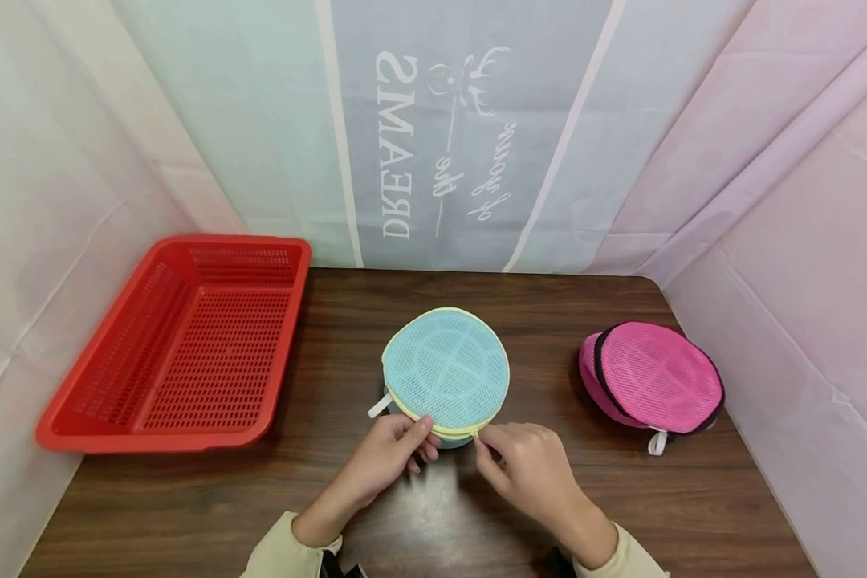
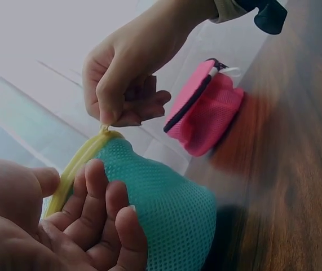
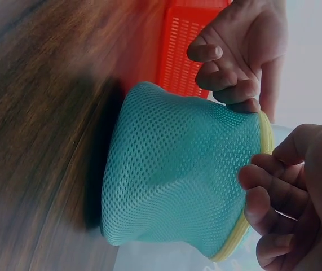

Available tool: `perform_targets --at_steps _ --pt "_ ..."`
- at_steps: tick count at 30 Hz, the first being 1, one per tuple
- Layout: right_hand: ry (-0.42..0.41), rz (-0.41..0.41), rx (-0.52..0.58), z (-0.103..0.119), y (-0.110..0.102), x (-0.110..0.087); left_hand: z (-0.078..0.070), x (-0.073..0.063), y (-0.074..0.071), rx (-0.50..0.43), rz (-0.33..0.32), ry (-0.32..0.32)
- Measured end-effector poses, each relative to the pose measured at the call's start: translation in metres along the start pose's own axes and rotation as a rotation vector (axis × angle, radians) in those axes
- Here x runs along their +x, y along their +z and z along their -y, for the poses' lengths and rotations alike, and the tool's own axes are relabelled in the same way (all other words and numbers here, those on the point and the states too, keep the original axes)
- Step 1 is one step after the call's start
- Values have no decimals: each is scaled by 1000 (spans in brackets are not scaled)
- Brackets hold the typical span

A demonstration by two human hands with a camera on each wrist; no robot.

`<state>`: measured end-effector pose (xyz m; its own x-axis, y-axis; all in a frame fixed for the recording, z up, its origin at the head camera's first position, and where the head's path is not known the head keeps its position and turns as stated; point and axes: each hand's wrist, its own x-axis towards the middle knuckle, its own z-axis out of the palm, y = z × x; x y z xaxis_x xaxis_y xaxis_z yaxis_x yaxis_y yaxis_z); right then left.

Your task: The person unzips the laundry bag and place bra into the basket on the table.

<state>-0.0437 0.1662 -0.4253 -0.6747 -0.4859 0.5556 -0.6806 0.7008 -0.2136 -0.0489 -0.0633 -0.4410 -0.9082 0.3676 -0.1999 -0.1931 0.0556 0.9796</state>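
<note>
A round teal mesh laundry bag stands on the table with its lid facing up and a yellow zipper around the rim. At the near left of the rim, my left hand pinches the edge, thumb on top and fingers underneath against the mesh. Just to the right, my right hand pinches the zipper's small pull between thumb and forefinger. A white loop tab sticks out of the bag's left side. In the right wrist view the bag's mesh wall bulges out below the rim.
A red perforated plastic basket sits at the left of the brown wooden table. To the right lies a pink mesh laundry bag with black edging and a white tab. Printed cloth hangs behind and at both sides.
</note>
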Motion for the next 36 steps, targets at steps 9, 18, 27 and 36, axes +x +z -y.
perform_targets --at_steps 9,18,27,36 --pt "-23 9 30 6 3 3 -2 0 5 -29 -41 -31" --pt "-49 20 51 9 6 3 -4 1 8 -19 -21 -64" --pt "-53 47 80 12 9 4 -3 1 11 -8 2 -67" --pt "-42 81 63 13 9 4 -1 1 10 14 -7 -61"
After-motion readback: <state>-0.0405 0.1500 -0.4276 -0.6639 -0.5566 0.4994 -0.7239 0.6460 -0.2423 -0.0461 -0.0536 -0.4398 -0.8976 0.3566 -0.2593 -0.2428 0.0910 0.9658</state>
